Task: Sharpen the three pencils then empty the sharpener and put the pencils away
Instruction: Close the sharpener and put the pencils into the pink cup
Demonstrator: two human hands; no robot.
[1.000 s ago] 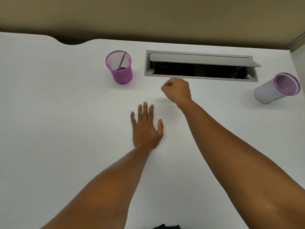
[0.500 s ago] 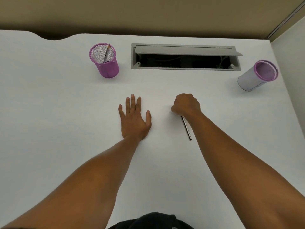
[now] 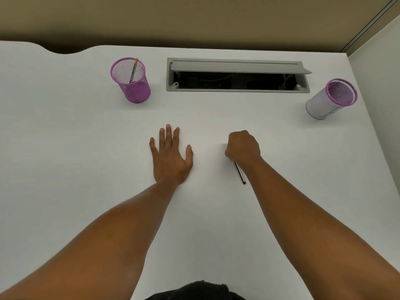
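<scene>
White desk (image 3: 75, 169), smooth and matte, fills most of the view; its far edge has a curved notch at the far left, and behind it runs a tan wall (image 3: 194, 18). A pale partition (image 3: 376, 61) closes the desk's right side, with a metal strip running up the corner. Landmark: the grey cable hatch (image 3: 238, 75) set into the desk near the far edge, its lid propped open, dark inside with cables faintly visible. Just left of the hatch stands a purple mesh cup (image 3: 131, 81), upright, with one pencil (image 3: 133, 71) leaning inside, tip up. Right of the hatch, near the partition, stands a second cup (image 3: 331, 98), white-sided with a purple rim; contents cannot be made out. Nearer than the hatch, below its left end, the left hand (image 3: 171, 156) lies flat, palm down, fingers straight and slightly spread, gripping nothing. Below the hatch's middle, the right hand (image 3: 243, 147) is curled into a fist, knuckles up, fingers wrapped round a dark pencil (image 3: 240, 173) whose rear end pokes out beside the wrist, low over the desk. A dark garment (image 3: 194, 291) shows at the near edge.
</scene>
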